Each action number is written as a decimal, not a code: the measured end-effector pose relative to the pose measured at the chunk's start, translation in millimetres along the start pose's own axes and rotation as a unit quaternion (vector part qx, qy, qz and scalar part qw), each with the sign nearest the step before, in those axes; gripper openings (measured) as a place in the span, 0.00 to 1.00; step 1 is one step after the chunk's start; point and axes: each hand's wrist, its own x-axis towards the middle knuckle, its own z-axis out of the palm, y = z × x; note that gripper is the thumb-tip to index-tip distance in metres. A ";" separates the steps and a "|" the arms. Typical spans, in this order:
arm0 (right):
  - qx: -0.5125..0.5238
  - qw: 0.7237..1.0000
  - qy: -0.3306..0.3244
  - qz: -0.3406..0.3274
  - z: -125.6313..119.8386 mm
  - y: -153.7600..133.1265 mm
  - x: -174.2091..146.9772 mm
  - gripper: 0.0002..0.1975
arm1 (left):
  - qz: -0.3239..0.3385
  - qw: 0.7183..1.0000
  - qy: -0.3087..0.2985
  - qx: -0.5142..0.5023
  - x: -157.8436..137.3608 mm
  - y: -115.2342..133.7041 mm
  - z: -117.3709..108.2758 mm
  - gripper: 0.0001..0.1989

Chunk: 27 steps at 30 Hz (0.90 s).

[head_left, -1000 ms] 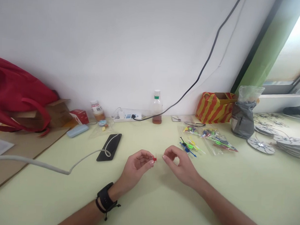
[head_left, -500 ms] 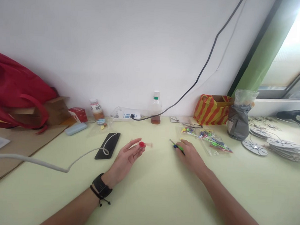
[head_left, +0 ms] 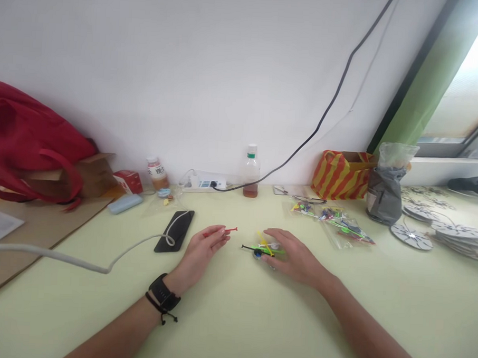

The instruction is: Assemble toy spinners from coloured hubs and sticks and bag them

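Through the head camera, my one view, I have a small red plastic piece (head_left: 231, 230) with a thin straight shaft and a slightly forked tip. It is held just above the middle of the pale yellow-green bench (head_left: 225, 315), pointing toward the bench's right edge. Next to it, on the bench, I see a loose cluster of thin plastic pieces: a black rod (head_left: 248, 248) with a round hub, a bright yellow bar (head_left: 268, 244), and bits of lime green, white and blue.

Most of the red piece is hidden in the fingers, so I can't make out its full shape. The cluster's right side is lost under the other hand, and its pieces overlap too much for me to count. Both forearms run out of my picture at the bottom.

The bare left hand (head_left: 200, 254), a black watch (head_left: 163, 294) on its wrist, comes in from the near left corner, thumb and fingertips pinching the red piece. The bare right hand (head_left: 297, 258) reaches in from the near right corner, palm down and low, thumb and fingers spread around the cluster's right side; I can't tell which pieces its fingertips touch.
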 end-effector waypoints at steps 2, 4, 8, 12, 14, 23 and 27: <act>0.006 1.000 -0.023 0.013 -1.4 1.9 -0.7 0.28 | 0.037 0.995 -0.012 0.087 1.0 -3.9 -1.6 0.15; 0.031 0.999 -0.043 -0.002 -0.5 2.1 -0.7 0.25 | 0.080 0.980 -0.022 0.183 2.8 -5.6 -2.6 0.17; 0.087 0.992 -0.064 -0.069 8.9 -6.5 1.0 0.18 | 0.173 0.929 -0.018 0.326 8.7 -5.4 -1.6 0.16; 0.107 0.983 -0.059 -0.135 25.3 -20.4 2.5 0.17 | 0.193 0.904 -0.053 0.377 18.7 -8.8 3.7 0.16; 0.092 0.983 -0.014 -0.160 30.5 -25.0 2.6 0.18 | 0.193 0.889 -0.108 0.401 23.6 -10.7 7.2 0.16; 0.028 0.971 0.210 -0.111 -10.0 10.9 32.0 0.10 | 0.187 0.772 -0.274 0.543 -2.6 14.3 10.3 0.35; -0.081 0.962 0.258 -0.036 -26.6 74.2 70.7 0.12 | 0.187 0.701 -0.354 0.590 -23.6 14.6 16.1 0.45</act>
